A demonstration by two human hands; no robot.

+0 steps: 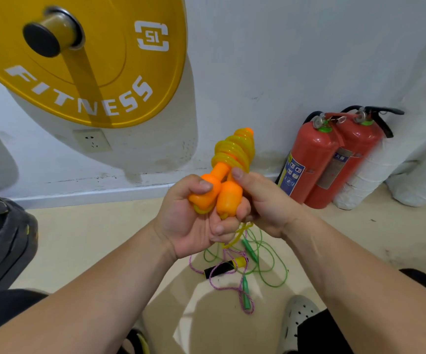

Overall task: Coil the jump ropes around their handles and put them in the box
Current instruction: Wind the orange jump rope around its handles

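Left hand (188,221) and right hand (263,203) both clasp the orange handles (219,192), yellow rope (234,150) coiled round them; other jump ropes (245,274) lie on the floor (91,238).

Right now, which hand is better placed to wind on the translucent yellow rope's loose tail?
Probably the right hand: the tail hangs just beneath it, while the left hand grips the orange plastic handles.

Loose ropes (245,274) clutter floor (91,238) beneath hands.

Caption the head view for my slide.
Left hand and right hand grip the orange handles, yellow rope coiled around them; green rope and pink rope lie loose on the floor.
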